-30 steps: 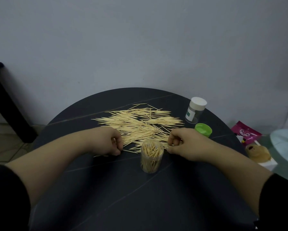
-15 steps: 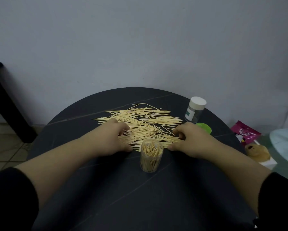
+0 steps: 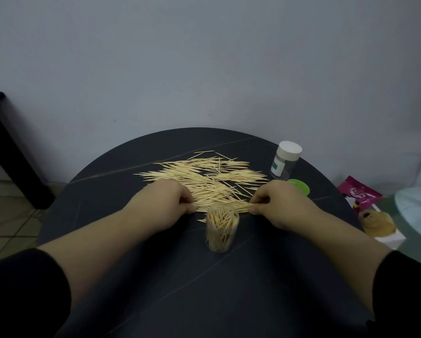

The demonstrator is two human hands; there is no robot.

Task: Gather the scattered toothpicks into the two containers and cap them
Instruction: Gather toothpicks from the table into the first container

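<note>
A pile of pale toothpicks (image 3: 204, 176) lies spread on the round dark table (image 3: 204, 289). In front of it stands an uncapped clear container (image 3: 221, 230) partly filled with upright toothpicks. My left hand (image 3: 165, 203) rests at the pile's near left edge, fingers curled onto toothpicks. My right hand (image 3: 277, 206) pinches a small bundle of toothpicks at the near right edge, just behind the container. A second clear container (image 3: 285, 162) with a white cap stands at the back right. A green cap (image 3: 299, 186) lies beside it, partly hidden by my right hand.
A pink packet (image 3: 360, 193), a brown plush toy on a white box (image 3: 377, 223) and a pale round object (image 3: 419, 208) lie off the table to the right. A dark bench (image 3: 7, 140) stands at the left. The wall is close behind the table.
Both hands reached forward into the pile and have drawn back toward the container, the right one now pinching a bundle of toothpicks.
</note>
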